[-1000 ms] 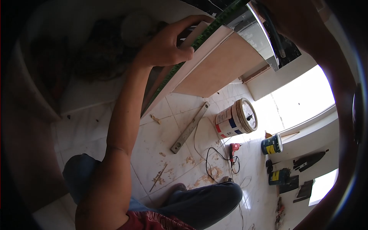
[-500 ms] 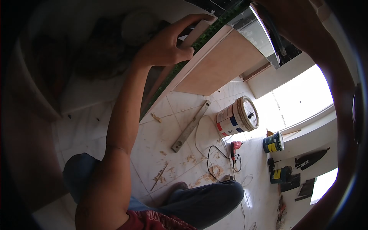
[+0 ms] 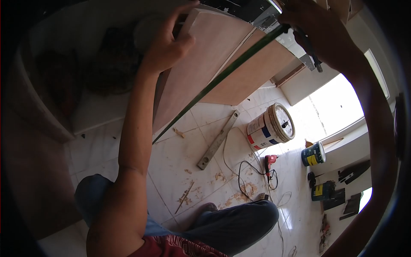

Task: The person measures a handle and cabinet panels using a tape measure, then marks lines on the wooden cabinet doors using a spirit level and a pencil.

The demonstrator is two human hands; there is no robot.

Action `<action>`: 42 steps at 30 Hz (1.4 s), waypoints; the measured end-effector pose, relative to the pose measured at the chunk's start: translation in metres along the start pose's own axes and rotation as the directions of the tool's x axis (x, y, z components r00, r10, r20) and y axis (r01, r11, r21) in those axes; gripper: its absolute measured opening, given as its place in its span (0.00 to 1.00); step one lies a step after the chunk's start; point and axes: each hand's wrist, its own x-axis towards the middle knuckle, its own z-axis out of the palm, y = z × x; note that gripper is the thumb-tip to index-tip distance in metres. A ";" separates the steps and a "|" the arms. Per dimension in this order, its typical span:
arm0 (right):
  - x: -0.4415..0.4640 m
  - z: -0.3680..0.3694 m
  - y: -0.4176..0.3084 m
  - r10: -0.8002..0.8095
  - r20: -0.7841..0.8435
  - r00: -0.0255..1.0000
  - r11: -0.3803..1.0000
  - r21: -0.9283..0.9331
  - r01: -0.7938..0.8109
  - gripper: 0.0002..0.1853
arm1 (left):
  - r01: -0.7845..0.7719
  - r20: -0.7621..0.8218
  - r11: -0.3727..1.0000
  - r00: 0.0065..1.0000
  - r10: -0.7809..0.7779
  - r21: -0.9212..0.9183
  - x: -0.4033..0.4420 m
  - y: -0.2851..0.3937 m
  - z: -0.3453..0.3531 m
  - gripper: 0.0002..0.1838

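My left hand (image 3: 165, 49) is at the left edge of a pale wooden cabinet door (image 3: 209, 47), its thumb toward the face and its fingers reaching to the top corner. A long, narrow green strip (image 3: 222, 77) slants across in front of the door, from upper right to the floor. My right hand (image 3: 314, 32), partly in shadow, is closed at the strip's upper end. A dark, slim tool (image 3: 316, 60) sticks out below that hand; its kind is unclear. Beside this door stands another pale door panel (image 3: 252, 68).
On the tiled floor lie a spirit level (image 3: 218, 139), a red corded drill (image 3: 269, 165) and wood shavings (image 3: 248, 190). A lidded white bucket (image 3: 269, 126) stands beyond the level. Dark cans (image 3: 313, 154) and black pieces (image 3: 353, 205) are farther right. Dark clutter fills the shadowed left side.
The green strip, earlier along the door's edge, now stands away to the right across the door's face. My left hand and the door edge have shifted left, and more of the face shows.
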 end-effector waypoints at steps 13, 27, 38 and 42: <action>-0.076 0.161 -0.013 0.334 -0.001 0.943 0.831 0.472 -0.294 0.14 | -0.156 -0.284 0.759 0.865 0.414 0.632 -0.023 -0.001 0.044 0.16; -0.150 0.414 -0.223 0.484 0.342 0.805 0.048 0.909 -0.415 0.17 | -0.025 -0.172 0.892 0.978 0.115 0.451 -0.053 0.016 0.041 0.11; -0.125 0.465 -0.255 0.462 0.163 0.872 -0.017 0.984 -0.175 0.17 | -0.003 0.455 0.455 -0.003 -0.890 0.890 -0.097 0.013 0.084 0.33; -0.106 0.483 -0.269 0.453 0.020 0.891 0.002 1.000 -0.023 0.16 | -0.045 0.265 0.267 0.360 -0.894 0.963 -0.141 0.013 0.034 0.27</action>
